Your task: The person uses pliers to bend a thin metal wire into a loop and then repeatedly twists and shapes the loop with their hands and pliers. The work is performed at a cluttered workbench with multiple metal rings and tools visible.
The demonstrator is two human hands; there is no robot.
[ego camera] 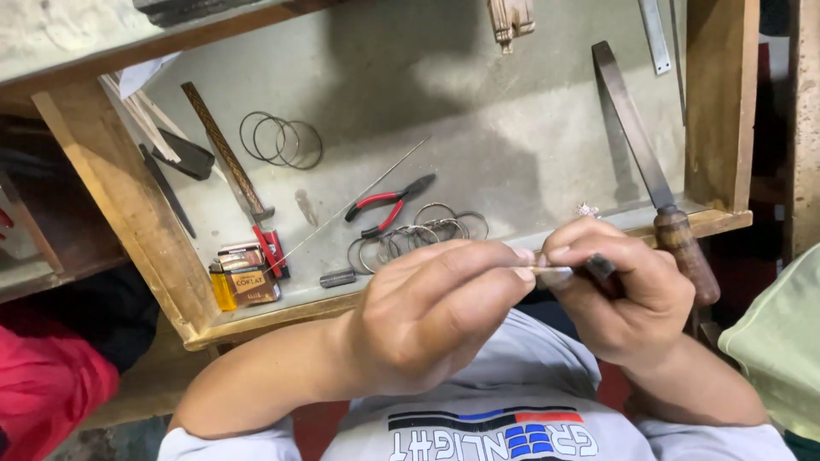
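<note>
My left hand [431,312] and my right hand [628,286] meet in front of my chest, just below the front edge of a wooden tray bench [282,312]. Between their fingertips sits a thin pale rod-like piece [547,271]; the left thumb and forefinger pinch one end. The right hand grips a small dark tool [600,266] whose tip touches that piece. How the piece continues inside the fingers is hidden.
In the tray lie red-handled pliers [389,205], several wire rings [418,235], more rings [280,139], a long flat file with wooden handle [653,183], a rough round file [226,154], a thin wire [359,201], a small box [248,275], a knurled metal bit [337,278]. Red cloth [47,384] lies left.
</note>
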